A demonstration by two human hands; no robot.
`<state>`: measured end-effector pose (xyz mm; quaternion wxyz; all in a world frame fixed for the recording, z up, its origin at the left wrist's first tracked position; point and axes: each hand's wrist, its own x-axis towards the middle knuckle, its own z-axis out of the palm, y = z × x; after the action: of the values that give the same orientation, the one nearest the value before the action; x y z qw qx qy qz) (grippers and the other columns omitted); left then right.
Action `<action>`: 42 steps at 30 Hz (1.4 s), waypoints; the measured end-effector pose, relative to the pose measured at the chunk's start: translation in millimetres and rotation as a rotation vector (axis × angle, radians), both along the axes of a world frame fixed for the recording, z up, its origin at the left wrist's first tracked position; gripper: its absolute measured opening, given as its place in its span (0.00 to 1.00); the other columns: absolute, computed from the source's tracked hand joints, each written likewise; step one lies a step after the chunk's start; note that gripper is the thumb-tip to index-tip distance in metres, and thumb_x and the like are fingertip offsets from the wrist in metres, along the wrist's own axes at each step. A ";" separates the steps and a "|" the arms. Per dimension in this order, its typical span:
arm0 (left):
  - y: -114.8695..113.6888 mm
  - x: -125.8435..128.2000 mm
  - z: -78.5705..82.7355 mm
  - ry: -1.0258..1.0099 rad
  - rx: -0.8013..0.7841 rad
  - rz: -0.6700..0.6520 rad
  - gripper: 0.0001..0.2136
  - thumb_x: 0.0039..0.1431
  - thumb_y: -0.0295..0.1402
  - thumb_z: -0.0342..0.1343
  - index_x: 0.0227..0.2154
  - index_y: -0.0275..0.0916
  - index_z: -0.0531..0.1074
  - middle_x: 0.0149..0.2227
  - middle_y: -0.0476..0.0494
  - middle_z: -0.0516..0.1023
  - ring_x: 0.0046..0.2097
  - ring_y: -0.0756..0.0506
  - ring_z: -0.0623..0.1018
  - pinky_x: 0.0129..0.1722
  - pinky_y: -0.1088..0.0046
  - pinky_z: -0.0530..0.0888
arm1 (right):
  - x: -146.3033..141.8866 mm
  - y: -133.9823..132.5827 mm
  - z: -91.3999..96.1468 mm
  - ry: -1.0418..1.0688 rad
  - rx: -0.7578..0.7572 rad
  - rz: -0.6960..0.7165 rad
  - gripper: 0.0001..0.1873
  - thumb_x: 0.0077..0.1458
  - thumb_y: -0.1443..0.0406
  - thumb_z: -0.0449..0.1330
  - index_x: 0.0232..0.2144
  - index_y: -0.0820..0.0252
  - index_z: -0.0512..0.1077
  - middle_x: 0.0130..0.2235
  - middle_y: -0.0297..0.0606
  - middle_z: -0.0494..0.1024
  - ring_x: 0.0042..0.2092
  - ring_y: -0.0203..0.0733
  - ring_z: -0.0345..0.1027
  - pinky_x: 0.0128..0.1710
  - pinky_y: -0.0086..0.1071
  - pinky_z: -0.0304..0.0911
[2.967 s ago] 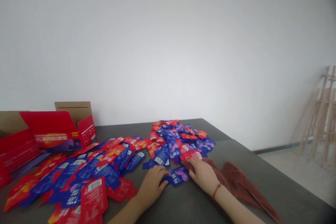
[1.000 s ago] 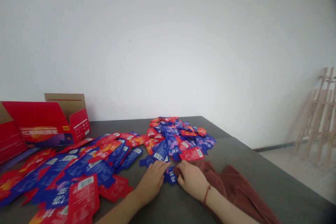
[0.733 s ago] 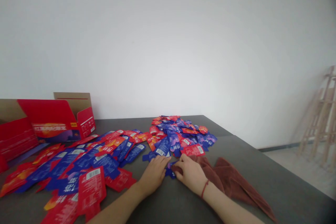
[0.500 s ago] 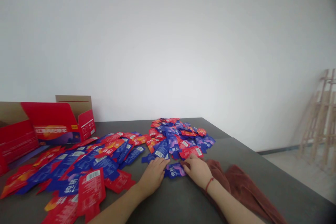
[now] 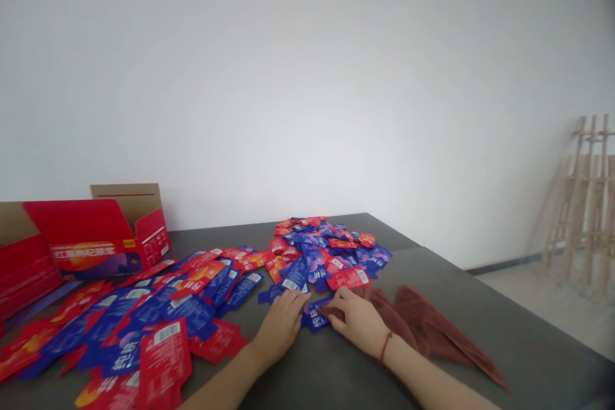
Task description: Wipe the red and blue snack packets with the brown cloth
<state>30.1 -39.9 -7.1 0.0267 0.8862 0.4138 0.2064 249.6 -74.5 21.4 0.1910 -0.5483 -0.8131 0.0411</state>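
A small blue pouch [image 5: 314,317] with white lettering lies flat on the dark table between my hands. My left hand [image 5: 281,320] rests at its left end, fingers together and bent down onto the edge. A bunched part of a brown cloth [image 5: 432,330] is pinched in the fingers of my right hand [image 5: 358,321], touching the pouch's right part. The rest of the cloth trails over the table to the right. Just beyond my fingers lies a red pouch [image 5: 348,277], at the near edge of a heap of blue and red pouches [image 5: 314,250].
A wide spread of red and blue pouches [image 5: 163,307] covers the table's left side. Behind it stands an open red carton [image 5: 91,230] with its flaps up. The table [image 5: 480,314] ends at a right edge. Wooden racks [image 5: 583,205] lean by the white wall.
My right hand, with the cloth, has moved slightly left over the blue pouch, covering more of its right side. The cloth's trailing part has shifted. The view has turned a little to the right.
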 end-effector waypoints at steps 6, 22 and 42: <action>1.6 1.2 -1.6 -0.022 0.017 -0.059 0.25 0.54 0.18 0.46 0.54 0.43 0.64 0.52 0.43 0.69 0.54 0.42 0.67 0.52 0.64 0.63 | 10.3 17.4 -0.4 -0.149 0.010 -0.234 0.15 0.61 0.60 0.50 0.37 0.59 0.75 0.42 0.42 0.73 0.39 0.41 0.70 0.34 0.30 0.59; -1.4 0.5 6.2 -0.037 -0.093 -0.074 0.18 0.55 0.19 0.44 0.46 0.42 0.67 0.44 0.46 0.74 0.46 0.44 0.71 0.48 0.67 0.66 | -6.9 6.9 11.1 -0.202 0.014 0.005 0.16 0.60 0.61 0.50 0.35 0.58 0.77 0.38 0.40 0.75 0.37 0.40 0.70 0.36 0.30 0.58; -10.6 1.9 11.6 -0.065 -0.055 -0.065 0.30 0.52 0.28 0.50 0.60 0.38 0.55 0.50 0.41 0.74 0.52 0.40 0.70 0.55 0.61 0.63 | -0.5 8.8 6.5 -0.231 0.016 -0.190 0.17 0.62 0.63 0.48 0.34 0.62 0.76 0.39 0.45 0.74 0.36 0.42 0.71 0.34 0.31 0.59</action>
<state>32.0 -50.5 4.5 0.0711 0.8909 0.3893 0.2228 249.1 -65.6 27.9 0.1035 -0.6226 -0.7743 -0.0470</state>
